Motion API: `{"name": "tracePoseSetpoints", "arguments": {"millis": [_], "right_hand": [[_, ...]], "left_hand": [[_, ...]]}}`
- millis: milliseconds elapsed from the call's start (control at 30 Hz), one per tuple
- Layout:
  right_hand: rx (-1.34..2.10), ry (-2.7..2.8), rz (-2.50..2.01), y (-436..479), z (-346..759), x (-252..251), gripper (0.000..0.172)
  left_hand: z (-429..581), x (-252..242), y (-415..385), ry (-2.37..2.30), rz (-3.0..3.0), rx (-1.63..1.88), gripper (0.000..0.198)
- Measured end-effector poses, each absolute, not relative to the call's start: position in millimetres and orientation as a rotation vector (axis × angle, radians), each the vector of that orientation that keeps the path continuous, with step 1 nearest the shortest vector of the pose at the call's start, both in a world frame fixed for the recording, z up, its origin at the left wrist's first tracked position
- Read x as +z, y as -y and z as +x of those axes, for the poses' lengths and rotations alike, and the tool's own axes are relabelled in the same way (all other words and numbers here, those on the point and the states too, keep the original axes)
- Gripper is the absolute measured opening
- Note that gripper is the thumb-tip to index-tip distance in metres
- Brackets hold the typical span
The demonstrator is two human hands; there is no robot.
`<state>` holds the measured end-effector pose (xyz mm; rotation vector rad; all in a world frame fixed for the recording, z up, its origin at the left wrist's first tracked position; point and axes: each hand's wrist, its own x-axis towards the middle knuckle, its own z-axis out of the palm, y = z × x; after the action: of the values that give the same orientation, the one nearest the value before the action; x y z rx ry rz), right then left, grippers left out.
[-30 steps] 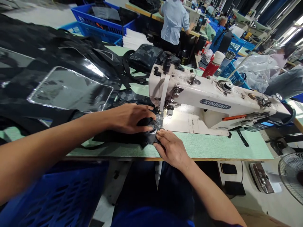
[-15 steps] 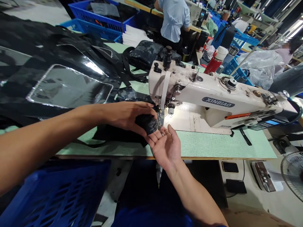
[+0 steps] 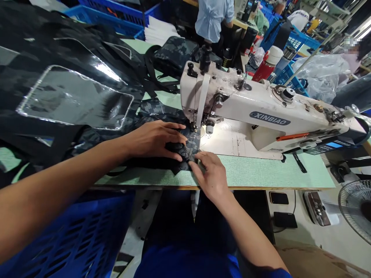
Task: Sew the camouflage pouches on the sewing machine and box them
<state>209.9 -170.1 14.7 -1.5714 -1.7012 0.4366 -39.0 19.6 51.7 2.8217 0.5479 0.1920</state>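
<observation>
My left hand (image 3: pixel 156 139) lies flat, fingers stretched out, pressing a dark camouflage fabric piece (image 3: pixel 185 144) on the green table (image 3: pixel 261 173). The fabric's edge sits just under the needle of the white sewing machine (image 3: pixel 261 116). My right hand (image 3: pixel 210 172) rests on the near edge of the same fabric, fingers curled down onto it and pinching its edge. Both hands are right in front of the presser foot.
A large pile of black fabric with clear plastic windows (image 3: pixel 72 96) covers the table's left. A blue crate (image 3: pixel 66 239) stands below at my left. Another person in a light blue shirt (image 3: pixel 213 17) works behind. A fan (image 3: pixel 355 210) sits at lower right.
The fabric, lifted between my hands half a second ago, now lies flat again at the needle. My right hand turned palm down onto it. The view shifted slightly downward.
</observation>
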Motion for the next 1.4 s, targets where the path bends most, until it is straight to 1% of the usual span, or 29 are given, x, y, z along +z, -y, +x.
{"name": "tracePoseSetpoints", "arguments": {"millis": [67,133,200,300,400,600,767,933,1033,1100,1200,1400], "right_hand": [[0.35,1.838,-1.636,159.1,203.7,14.1,0.022],[0.345,1.919,-1.669,155.9,200.4,15.1,0.024],[0.401,1.955,-1.622,162.7,201.4,15.6,0.031],[0.497,1.972,-1.486,182.4,206.8,13.7,0.033],[0.527,1.994,-1.412,194.5,210.0,10.0,0.036],[0.471,2.039,-1.365,188.4,210.2,7.0,0.037],[0.473,2.054,-1.386,181.2,211.8,7.0,0.038],[0.47,2.059,-1.413,169.6,214.9,6.3,0.036],[0.455,2.083,-1.42,160.0,217.7,6.6,0.038],[0.458,2.1,-1.423,153.1,219.6,7.7,0.039],[0.473,2.113,-1.443,142.3,221.7,11.2,0.034],[0.463,2.135,-1.511,122.7,221.7,19.3,0.026]], "left_hand": [[-38.1,50.9,-17.9,-0.565,2.823,0.195,0.034],[-36.7,49.7,-16.6,-0.579,2.815,0.19,0.031],[-35.2,48.8,-16.2,-0.58,2.799,0.189,0.027],[-33.5,48.4,-16.7,-0.557,2.792,0.205,0.024],[-32.5,48.5,-17.4,-0.547,2.815,0.172,0.025],[-30.3,52.2,-16.5,-0.598,2.801,0.083,0.031],[-26.4,54.9,-21.6,-0.614,2.785,0.095,0.029],[-17.1,62.9,-30.3,-0.645,2.827,0.046,0.033],[-12.3,70.7,-35.9,-0.64,2.841,0.022,0.036],[-10.4,73.3,-40.5,-0.629,2.85,0.018,0.034],[-8.8,70.4,-50.8,-0.634,2.865,0.027,0.033],[-4.2,55.6,-81.9,-0.608,2.882,0.174,0.045]]}}
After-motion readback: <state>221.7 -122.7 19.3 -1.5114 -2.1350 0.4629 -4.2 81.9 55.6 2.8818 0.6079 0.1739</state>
